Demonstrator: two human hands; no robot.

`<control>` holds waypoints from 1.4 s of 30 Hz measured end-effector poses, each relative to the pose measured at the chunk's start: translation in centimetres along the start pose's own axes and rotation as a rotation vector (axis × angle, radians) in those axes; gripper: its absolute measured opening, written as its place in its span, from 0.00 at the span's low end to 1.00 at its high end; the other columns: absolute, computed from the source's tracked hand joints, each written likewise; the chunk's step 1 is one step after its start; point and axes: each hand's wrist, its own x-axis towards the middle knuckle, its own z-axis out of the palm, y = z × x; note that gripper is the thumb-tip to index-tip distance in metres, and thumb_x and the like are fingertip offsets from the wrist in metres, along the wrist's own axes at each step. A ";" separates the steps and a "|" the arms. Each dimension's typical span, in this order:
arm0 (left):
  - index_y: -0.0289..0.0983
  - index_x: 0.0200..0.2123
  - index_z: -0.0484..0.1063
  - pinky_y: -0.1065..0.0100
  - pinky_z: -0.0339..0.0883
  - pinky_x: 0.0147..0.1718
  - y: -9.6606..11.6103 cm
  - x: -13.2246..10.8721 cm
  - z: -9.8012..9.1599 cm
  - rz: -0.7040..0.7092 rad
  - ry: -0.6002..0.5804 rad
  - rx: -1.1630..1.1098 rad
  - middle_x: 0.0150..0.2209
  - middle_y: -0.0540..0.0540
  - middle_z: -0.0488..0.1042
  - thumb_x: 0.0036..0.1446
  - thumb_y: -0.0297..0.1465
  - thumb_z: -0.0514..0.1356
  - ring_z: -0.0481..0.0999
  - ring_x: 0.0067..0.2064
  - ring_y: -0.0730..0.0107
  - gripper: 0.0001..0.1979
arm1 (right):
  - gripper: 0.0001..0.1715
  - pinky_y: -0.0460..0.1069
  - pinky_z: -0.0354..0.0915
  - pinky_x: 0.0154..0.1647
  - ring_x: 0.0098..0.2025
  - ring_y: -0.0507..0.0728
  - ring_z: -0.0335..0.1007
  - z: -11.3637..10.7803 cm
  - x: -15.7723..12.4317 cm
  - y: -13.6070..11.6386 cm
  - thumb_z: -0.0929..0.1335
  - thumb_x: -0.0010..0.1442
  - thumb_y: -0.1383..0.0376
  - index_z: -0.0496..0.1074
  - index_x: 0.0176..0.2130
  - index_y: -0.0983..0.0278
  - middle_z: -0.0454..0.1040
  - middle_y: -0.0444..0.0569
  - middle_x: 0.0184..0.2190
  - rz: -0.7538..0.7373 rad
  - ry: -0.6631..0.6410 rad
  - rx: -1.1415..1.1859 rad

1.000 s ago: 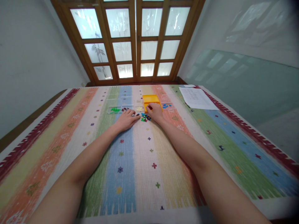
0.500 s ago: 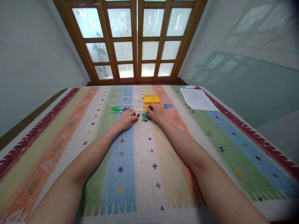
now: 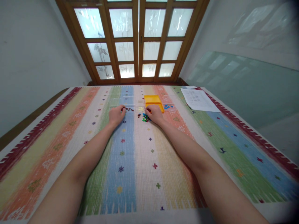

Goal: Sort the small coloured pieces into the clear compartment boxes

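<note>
As left hand [image 3: 116, 114] borders clear tray [image 3: 130, 109], right hand [image 3: 154, 114] borders beads [image 3: 145, 118].

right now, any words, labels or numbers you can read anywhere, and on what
On the white printed paper sheet: lines of print, too small and blurred to read.
On the yellow plastic tray: no label visible.
Nothing else shows any text.

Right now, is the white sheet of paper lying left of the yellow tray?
No, the sheet of paper lies well to the right of the yellow tray, apart from it.
</note>
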 end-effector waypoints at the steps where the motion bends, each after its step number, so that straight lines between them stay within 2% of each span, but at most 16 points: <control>1: 0.42 0.51 0.79 0.62 0.66 0.43 -0.6 0.2 -0.2 -0.071 0.040 0.007 0.42 0.44 0.83 0.70 0.36 0.54 0.80 0.42 0.57 0.15 | 0.11 0.53 0.58 0.45 0.40 0.60 0.68 0.0 0.0 0.1 0.67 0.69 0.62 0.75 0.34 0.61 0.78 0.50 0.36 0.005 0.002 0.008; 4: 0.42 0.52 0.79 0.62 0.67 0.43 -2.3 0.8 -0.8 -0.221 0.101 0.012 0.44 0.44 0.84 0.69 0.36 0.54 0.80 0.42 0.57 0.16 | 0.11 0.52 0.58 0.43 0.39 0.60 0.68 0.0 0.1 0.7 0.67 0.68 0.62 0.75 0.33 0.62 0.78 0.50 0.35 0.034 0.009 0.022; 7: 0.42 0.51 0.80 0.62 0.68 0.44 -3.5 1.1 -1.1 -0.293 0.122 0.007 0.44 0.44 0.84 0.67 0.35 0.55 0.81 0.44 0.56 0.16 | 0.12 0.52 0.58 0.41 0.38 0.60 0.68 0.0 0.2 1.1 0.67 0.68 0.62 0.75 0.33 0.62 0.77 0.50 0.33 0.056 0.017 0.012; 10: 0.41 0.52 0.80 0.61 0.68 0.46 -3.9 1.1 -1.1 -0.307 0.123 -0.006 0.44 0.43 0.84 0.67 0.36 0.55 0.81 0.45 0.55 0.18 | 0.12 0.52 0.58 0.41 0.38 0.59 0.68 0.0 0.2 1.0 0.67 0.68 0.62 0.75 0.33 0.62 0.77 0.50 0.33 0.058 0.015 -0.004; 16: 0.40 0.58 0.78 0.60 0.69 0.46 -3.0 0.9 -1.2 -0.278 0.102 -0.007 0.45 0.42 0.84 0.68 0.36 0.54 0.81 0.43 0.55 0.21 | 0.13 0.51 0.58 0.41 0.38 0.59 0.70 -1.0 0.4 0.6 0.66 0.69 0.61 0.78 0.36 0.62 0.79 0.50 0.35 0.062 -0.044 -0.051; 19: 0.40 0.55 0.80 0.60 0.69 0.48 -2.5 0.8 -1.1 -0.183 0.078 -0.009 0.48 0.41 0.84 0.68 0.36 0.54 0.81 0.46 0.55 0.19 | 0.12 0.50 0.57 0.39 0.38 0.59 0.71 -1.8 0.5 0.5 0.67 0.70 0.61 0.79 0.40 0.61 0.80 0.50 0.36 0.023 -0.163 -0.081; 22: 0.40 0.53 0.80 0.58 0.69 0.52 -2.1 0.6 -0.7 -0.015 0.026 -0.044 0.51 0.42 0.83 0.69 0.34 0.54 0.80 0.50 0.54 0.18 | 0.10 0.50 0.58 0.41 0.41 0.60 0.71 -2.1 0.6 0.0 0.68 0.70 0.62 0.80 0.42 0.61 0.80 0.52 0.38 -0.042 -0.262 -0.133; 27: 0.40 0.52 0.80 0.56 0.70 0.54 -0.4 -0.2 0.2 0.313 -0.133 -0.090 0.51 0.41 0.82 0.69 0.34 0.55 0.79 0.52 0.55 0.16 | 0.10 0.52 0.59 0.45 0.45 0.62 0.70 -1.4 0.2 -1.8 0.68 0.71 0.63 0.81 0.44 0.62 0.79 0.55 0.41 -0.096 -0.248 -0.216; 32: 0.41 0.53 0.79 0.56 0.70 0.56 1.6 -1.0 0.9 0.595 -0.259 -0.102 0.52 0.41 0.79 0.69 0.33 0.55 0.77 0.54 0.58 0.16 | 0.12 0.54 0.60 0.48 0.48 0.63 0.69 -0.5 -0.2 -3.0 0.69 0.70 0.63 0.82 0.49 0.59 0.78 0.55 0.44 -0.176 -0.290 -0.242; 34: 0.42 0.52 0.80 0.56 0.70 0.56 1.9 -1.1 1.1 0.640 -0.294 -0.111 0.51 0.42 0.79 0.69 0.32 0.55 0.76 0.55 0.58 0.15 | 0.13 0.55 0.60 0.48 0.48 0.63 0.68 -0.4 -0.2 -3.0 0.68 0.70 0.64 0.82 0.50 0.58 0.78 0.55 0.44 -0.176 -0.295 -0.259; 42: 0.42 0.50 0.80 0.54 0.70 0.56 1.5 -1.1 1.2 0.626 -0.291 -0.095 0.50 0.42 0.79 0.69 0.33 0.54 0.76 0.54 0.57 0.15 | 0.09 0.54 0.61 0.48 0.47 0.63 0.68 -0.3 -0.2 -3.0 0.70 0.67 0.66 0.83 0.44 0.59 0.76 0.54 0.43 -0.123 -0.303 -0.184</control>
